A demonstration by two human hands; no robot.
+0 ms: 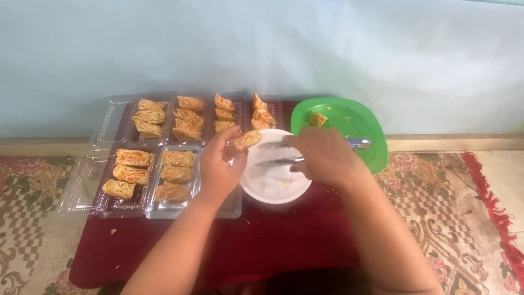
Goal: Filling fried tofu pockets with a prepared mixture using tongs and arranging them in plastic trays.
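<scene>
My left hand holds one sliced roll piece between thumb and fingers, above the rim of a white bowl. My right hand grips metal tongs whose tips point left over the bowl, close to the held piece. A green plate behind the right hand carries one small roll piece. Clear plastic trays to the left hold rows of similar orange-flecked roll slices.
Everything sits on a low table with a dark red cloth. More filled trays line the back edge by a pale blue wall. A patterned carpet surrounds the table, with crumbs scattered on the cloth.
</scene>
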